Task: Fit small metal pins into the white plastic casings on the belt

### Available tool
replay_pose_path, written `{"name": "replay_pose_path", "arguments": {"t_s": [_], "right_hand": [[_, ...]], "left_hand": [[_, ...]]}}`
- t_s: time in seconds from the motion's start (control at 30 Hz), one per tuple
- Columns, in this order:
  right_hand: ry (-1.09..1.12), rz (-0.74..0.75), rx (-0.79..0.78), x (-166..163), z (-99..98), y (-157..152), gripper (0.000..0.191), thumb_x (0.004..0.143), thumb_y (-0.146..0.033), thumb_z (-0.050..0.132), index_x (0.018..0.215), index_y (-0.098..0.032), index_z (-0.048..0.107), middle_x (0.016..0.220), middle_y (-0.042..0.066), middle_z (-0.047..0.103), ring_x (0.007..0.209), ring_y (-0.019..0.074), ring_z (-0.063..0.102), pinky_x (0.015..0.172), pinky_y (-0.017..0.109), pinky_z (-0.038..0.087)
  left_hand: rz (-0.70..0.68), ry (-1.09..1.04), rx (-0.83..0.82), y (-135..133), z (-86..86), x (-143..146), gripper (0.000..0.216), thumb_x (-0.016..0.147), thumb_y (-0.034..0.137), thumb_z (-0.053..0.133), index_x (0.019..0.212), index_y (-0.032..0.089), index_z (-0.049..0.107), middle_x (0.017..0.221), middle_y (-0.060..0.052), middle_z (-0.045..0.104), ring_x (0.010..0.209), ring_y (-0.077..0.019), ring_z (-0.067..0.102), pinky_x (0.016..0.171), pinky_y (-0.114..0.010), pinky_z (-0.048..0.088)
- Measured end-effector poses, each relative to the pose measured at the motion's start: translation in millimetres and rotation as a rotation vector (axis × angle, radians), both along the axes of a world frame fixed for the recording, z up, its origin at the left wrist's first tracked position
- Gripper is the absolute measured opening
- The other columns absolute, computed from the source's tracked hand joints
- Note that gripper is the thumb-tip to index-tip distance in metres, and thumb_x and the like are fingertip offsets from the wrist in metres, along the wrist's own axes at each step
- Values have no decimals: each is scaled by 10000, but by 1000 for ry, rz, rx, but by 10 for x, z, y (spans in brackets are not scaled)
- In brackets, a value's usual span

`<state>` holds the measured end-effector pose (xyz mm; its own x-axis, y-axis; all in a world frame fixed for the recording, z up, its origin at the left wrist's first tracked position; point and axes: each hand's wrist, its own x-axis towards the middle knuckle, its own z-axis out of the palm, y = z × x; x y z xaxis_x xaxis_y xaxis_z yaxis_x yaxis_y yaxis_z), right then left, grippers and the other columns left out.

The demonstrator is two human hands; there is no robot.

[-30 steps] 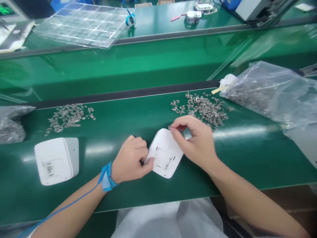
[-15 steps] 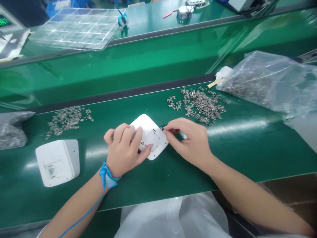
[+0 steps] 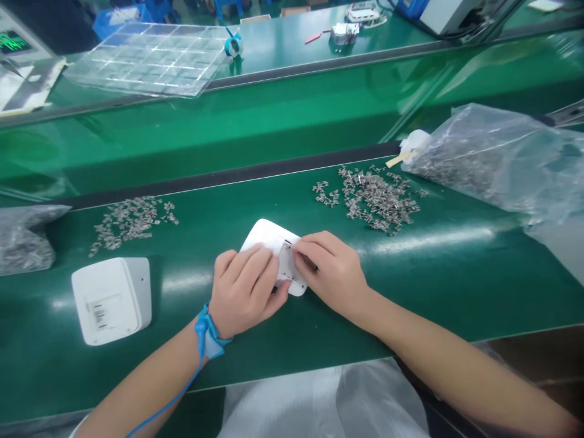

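white cases (image 3: 272,238) (image 3: 112,301): 2
heaps of metal clips (image 3: 376,196) (image 3: 132,222): 2
plastic bags (image 3: 493,158) (image 3: 22,246): 2
clear trays (image 3: 146,58): 1
hands (image 3: 246,292) (image 3: 335,274): 2

Bright, even overhead lighting; pale glare streaks on the green bench (image 3: 433,292) at near right and near left. Shadows soft and short. Far edge mildly blurred; straight rails bow toward the corners.

white plastic cover (image 3: 274,240), flat on belt
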<state>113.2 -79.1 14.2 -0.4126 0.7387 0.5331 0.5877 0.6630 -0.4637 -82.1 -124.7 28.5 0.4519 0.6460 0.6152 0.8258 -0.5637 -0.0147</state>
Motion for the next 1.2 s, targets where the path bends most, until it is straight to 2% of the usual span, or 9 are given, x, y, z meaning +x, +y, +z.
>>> {"name": "replay_pose_path", "arguments": {"t_s": [0.3, 0.43, 0.67, 0.8, 0.9, 1.2], "right_hand": [[-45, -26, 103, -9, -61, 21, 183, 915, -79, 550, 895, -188, 695, 868, 68, 697, 794, 176, 630, 664, 291, 547], [-47, 1, 85, 4, -53, 41, 195, 924, -92, 544, 910, -209, 699, 874, 64, 671, 797, 169, 617, 672, 290, 546], [102, -10, -80, 17, -9, 86, 134, 914, -96, 590, 886, -194, 676, 896, 43, 649, 774, 131, 622, 660, 251, 527], [108, 39, -14, 17, -36, 97, 152, 920, -98, 586, 840, -195, 670, 906, 60, 647, 811, 150, 629, 666, 269, 535], [137, 88, -2, 34, -52, 92, 150, 925, -92, 587, 875, -192, 686, 926, 73, 654, 825, 154, 635, 661, 276, 542], [175, 83, 9, 42, -66, 78, 152, 910, -72, 627, 883, -189, 720, 929, 67, 654, 766, 129, 609, 628, 266, 536]], "left_hand": [[-59, -31, -52, -32, 7, 14, 229, 854, 278, 693, 1040, 152, 654, 990, -82, 761, 948, -246, 694, 766, -401, 443], [-61, -21, -65, -23, 17, 23, 211, 848, 251, 691, 1029, 150, 653, 984, -71, 758, 949, -242, 681, 754, -399, 437], [-41, -23, -67, -32, 13, 27, 182, 847, 246, 686, 1001, 153, 655, 965, -66, 747, 913, -237, 662, 746, -397, 428], [-34, -27, -62, -25, 6, 39, 201, 837, 243, 698, 1005, 141, 660, 975, -66, 742, 879, -228, 642, 736, -398, 420], [-21, -15, -57, -18, 10, 48, 193, 836, 240, 695, 994, 134, 666, 991, -67, 738, 845, -214, 620, 725, -399, 411], [-19, -15, -63, -22, 0, 47, 178, 842, 237, 690, 985, 132, 672, 998, -69, 734, 867, -215, 615, 739, -402, 411]]}}
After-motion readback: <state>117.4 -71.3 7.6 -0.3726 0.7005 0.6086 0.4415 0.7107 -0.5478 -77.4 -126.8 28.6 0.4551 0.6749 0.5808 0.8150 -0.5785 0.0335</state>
